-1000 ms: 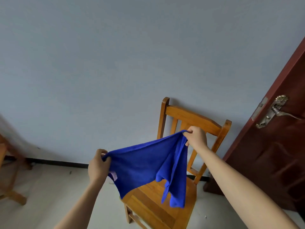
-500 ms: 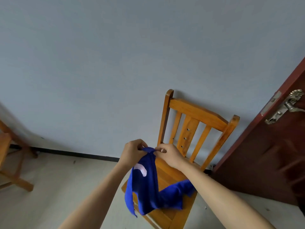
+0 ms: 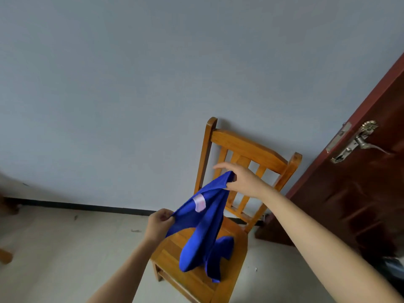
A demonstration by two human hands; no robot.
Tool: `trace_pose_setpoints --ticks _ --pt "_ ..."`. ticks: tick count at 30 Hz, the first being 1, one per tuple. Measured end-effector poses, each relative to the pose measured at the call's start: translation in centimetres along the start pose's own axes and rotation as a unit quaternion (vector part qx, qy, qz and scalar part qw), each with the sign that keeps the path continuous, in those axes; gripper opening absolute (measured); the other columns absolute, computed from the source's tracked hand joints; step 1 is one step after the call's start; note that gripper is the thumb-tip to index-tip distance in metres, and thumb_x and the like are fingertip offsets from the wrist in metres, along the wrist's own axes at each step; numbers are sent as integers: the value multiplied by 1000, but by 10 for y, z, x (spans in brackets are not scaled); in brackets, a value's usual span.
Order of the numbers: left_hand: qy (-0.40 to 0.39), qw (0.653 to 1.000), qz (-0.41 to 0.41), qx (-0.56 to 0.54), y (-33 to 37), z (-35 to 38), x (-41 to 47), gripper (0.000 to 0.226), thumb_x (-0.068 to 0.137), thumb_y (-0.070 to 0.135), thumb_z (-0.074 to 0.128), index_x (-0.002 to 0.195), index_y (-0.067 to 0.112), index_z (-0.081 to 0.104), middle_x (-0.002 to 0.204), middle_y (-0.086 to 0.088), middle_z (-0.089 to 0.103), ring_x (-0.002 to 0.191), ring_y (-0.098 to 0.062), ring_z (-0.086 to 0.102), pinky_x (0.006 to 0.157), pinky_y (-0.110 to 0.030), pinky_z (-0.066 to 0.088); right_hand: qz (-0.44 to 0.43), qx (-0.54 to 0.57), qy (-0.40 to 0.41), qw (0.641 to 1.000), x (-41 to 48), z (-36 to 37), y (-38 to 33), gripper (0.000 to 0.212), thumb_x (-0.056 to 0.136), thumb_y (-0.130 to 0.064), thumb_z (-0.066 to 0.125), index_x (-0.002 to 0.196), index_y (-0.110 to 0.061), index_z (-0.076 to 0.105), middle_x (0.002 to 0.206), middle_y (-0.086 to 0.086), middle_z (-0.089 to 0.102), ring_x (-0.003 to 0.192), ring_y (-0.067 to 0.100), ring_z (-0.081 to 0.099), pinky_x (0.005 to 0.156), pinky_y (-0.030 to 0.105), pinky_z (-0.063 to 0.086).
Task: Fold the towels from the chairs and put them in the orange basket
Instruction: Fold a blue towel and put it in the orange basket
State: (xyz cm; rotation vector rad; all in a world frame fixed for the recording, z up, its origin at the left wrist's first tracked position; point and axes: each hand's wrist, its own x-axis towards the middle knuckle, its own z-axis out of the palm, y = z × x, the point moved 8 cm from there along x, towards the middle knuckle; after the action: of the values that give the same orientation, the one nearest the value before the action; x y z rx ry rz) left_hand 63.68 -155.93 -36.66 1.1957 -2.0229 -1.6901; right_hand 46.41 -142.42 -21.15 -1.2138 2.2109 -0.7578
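A blue towel [image 3: 203, 228] with a small pale label hangs doubled over the seat of a wooden chair [image 3: 240, 149]. Its lower end drapes onto the seat. My right hand [image 3: 242, 180] pinches the towel's upper end in front of the chair's backrest, index finger stretched out. My left hand [image 3: 158, 225] grips the towel's lower left edge, out past the seat's left side. No orange basket is in view.
The chair stands against a pale blue wall. A dark red door [image 3: 360, 193] with a metal handle [image 3: 358, 138] is at the right. Part of another wooden chair [image 3: 5, 256] shows at the far left edge, on the light floor.
My hands met at the towel's top half a second ago. Since then they have drawn apart: the right went up and right, the left slid down and left along the edge.
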Motion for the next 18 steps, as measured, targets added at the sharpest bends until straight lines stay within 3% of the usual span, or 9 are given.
trace_pose_setpoints --ticks 2,5,8,10,12,15,18 --pt "4 1000 11 18 3 -8 9 22 84 -4 54 71 12 61 69 -6 61 66 -17 53 59 -21 41 37 -39 9 998 0 -6 18 24 91 -23 56 113 -16 62 98 -5 47 95 12 51 81 24 42" --pt "1 1000 17 25 7 -7 18 21 89 3 51 73 15 56 68 -6 57 64 -19 49 58 -23 38 74 67 63 993 4 -17 32 34 94 -28 51 90 4 63 77 0 49 73 12 50 67 23 40" --pt "16 1000 17 -14 14 3 20 20 94 12 48 74 15 51 65 -12 54 56 -20 42 52 -27 32 73 136 110 982 10 -29 31 34 95 -26 49 93 6 63 74 1 55 69 9 51 56 13 42" --pt "39 998 31 -38 25 2 20 17 94 21 50 78 17 50 66 -19 59 56 -23 48 48 -27 34 63 146 135 978 16 -39 29 34 96 -26 47 92 4 63 80 6 60 73 10 54 55 11 44" --pt "25 997 69 -16 40 -2 20 13 89 26 60 81 26 49 58 -12 55 52 -20 49 45 -25 35 65 171 172 968 21 -53 35 28 96 -26 47 84 -7 64 82 5 62 74 11 56 60 17 46" --pt "-72 980 109 151 59 -4 27 29 77 25 73 81 39 48 55 2 48 56 -14 47 54 -21 37 85 265 242 929 26 -81 48 23 95 -25 50 76 -21 61 76 -1 62 68 10 58 65 25 47" --pt "-84 964 103 230 70 -20 44 27 79 8 66 64 27 54 61 0 52 68 -21 49 57 -22 36 82 322 288 898 29 -107 52 25 95 -21 50 73 -18 60 73 2 59 67 13 57 68 28 47"
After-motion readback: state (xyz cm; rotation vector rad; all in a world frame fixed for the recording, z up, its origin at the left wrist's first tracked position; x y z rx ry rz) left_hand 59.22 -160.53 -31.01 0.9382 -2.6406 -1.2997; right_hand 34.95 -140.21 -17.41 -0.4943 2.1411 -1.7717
